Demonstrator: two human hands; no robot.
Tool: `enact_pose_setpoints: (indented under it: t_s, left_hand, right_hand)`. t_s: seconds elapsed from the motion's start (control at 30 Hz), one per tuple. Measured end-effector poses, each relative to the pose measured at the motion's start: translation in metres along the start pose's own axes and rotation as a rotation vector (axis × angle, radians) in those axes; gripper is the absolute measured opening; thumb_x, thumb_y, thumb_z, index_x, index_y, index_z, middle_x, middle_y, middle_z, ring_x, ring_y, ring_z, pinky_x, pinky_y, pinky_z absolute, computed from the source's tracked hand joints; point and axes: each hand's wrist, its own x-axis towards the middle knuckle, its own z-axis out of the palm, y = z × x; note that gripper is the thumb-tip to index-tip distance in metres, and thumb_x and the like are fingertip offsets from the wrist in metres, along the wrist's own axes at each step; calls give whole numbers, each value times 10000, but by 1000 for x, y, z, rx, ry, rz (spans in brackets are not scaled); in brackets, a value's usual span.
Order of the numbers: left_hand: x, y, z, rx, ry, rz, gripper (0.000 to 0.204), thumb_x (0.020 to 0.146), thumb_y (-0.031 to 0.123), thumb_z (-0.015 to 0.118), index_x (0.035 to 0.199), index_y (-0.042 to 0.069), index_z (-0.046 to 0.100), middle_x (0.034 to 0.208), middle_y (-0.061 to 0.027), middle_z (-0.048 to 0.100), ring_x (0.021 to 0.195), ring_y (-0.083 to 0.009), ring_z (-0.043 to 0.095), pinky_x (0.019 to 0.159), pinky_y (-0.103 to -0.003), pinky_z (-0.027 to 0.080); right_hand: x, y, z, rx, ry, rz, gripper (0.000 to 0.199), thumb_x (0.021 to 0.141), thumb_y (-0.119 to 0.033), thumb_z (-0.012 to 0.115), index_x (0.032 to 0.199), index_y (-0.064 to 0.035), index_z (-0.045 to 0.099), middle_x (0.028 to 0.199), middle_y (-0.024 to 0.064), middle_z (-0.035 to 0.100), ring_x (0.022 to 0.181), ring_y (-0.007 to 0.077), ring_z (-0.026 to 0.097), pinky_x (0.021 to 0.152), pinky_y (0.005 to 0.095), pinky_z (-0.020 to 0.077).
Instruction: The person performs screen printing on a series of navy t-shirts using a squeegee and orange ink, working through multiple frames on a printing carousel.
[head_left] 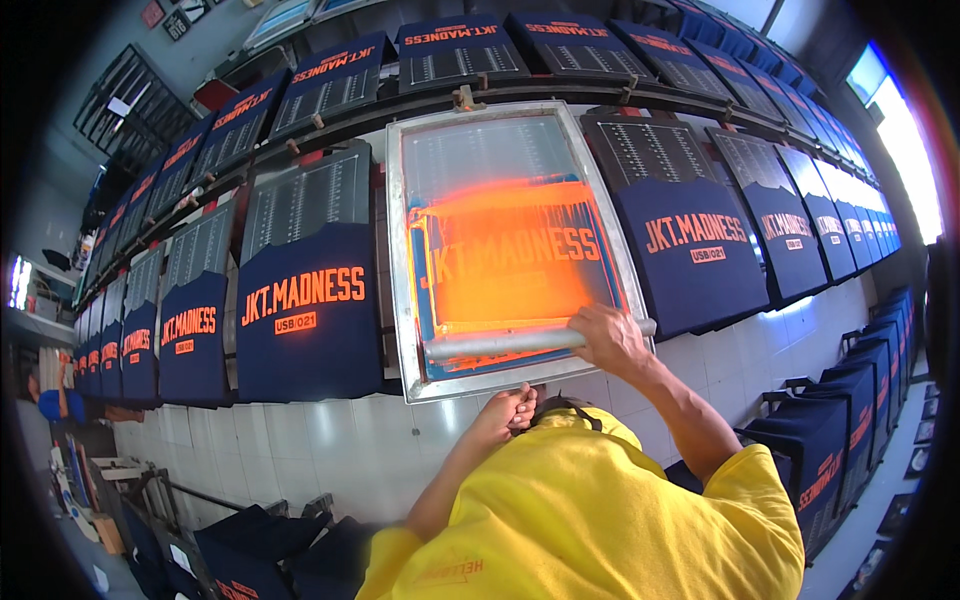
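Orange-inked screen frame (400, 250) under right hand (607, 338) on squeegee (500, 343)

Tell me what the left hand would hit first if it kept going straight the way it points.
The left hand points up toward the near edge of the screen frame, just past its fingertips. It would likely meet that metal edge first, left of the squeegee that the right hand grips. Depth is unclear.

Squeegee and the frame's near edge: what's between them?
Head view: only a narrow strip of orange-inked mesh lies between the squeegee under the right hand and the frame edge.
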Motion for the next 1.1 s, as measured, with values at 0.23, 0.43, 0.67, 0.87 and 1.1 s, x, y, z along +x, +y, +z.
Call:
enact_pose_setpoints:
  t_s: [0.23, 0.43, 0.67, 0.87, 1.1]
  left_hand:
    - [7, 3, -6, -40, -66, -41, 209, 1031, 239, 486, 865, 112, 498, 617, 35, 377, 438, -59, 307, 403, -215, 245]
    - [7, 2, -11, -70, -52, -72, 194, 1033, 203, 466, 870, 101, 492, 620, 40, 359, 446, -58, 311, 394, -215, 233]
    - [5, 1, -7, -112, -69, -63, 154, 1024, 168, 465, 890, 95, 485, 622, 43, 364, 449, -54, 310, 387, -211, 228]
    - [4, 1, -2, -81, -28, -21, 171, 1035, 160, 433, 884, 95, 482, 624, 47, 359, 452, -53, 307, 391, -212, 225]
    - [5, -4, -4, -121, -69, 17, 185, 1039, 140, 412, 874, 97, 484, 642, 44, 361, 465, -51, 316, 395, -210, 224]
  right_hand:
    - [-2, 7, 20, -103, 102, -91, 295, 653, -153, 770, 887, -101, 598, 912, 41, 576, 930, 241, 599, 788, 399, 517]
    - [-4, 1, 16, -85, 117, -104, 301, 636, -144, 762, 874, -85, 587, 917, 60, 559, 918, 245, 594, 763, 395, 515]
    - [-5, 2, 15, -91, 75, -97, 294, 636, -136, 745, 877, -76, 589, 913, 65, 557, 922, 246, 594, 764, 401, 522]
    - [-4, -1, 9, -74, 93, -84, 303, 646, -161, 765, 891, -91, 601, 897, 51, 571, 899, 253, 597, 773, 406, 523]
    - [55, 10, 8, -6, 158, -50, 295, 671, -170, 778, 911, -92, 626, 845, 56, 588, 854, 267, 617, 757, 414, 526]
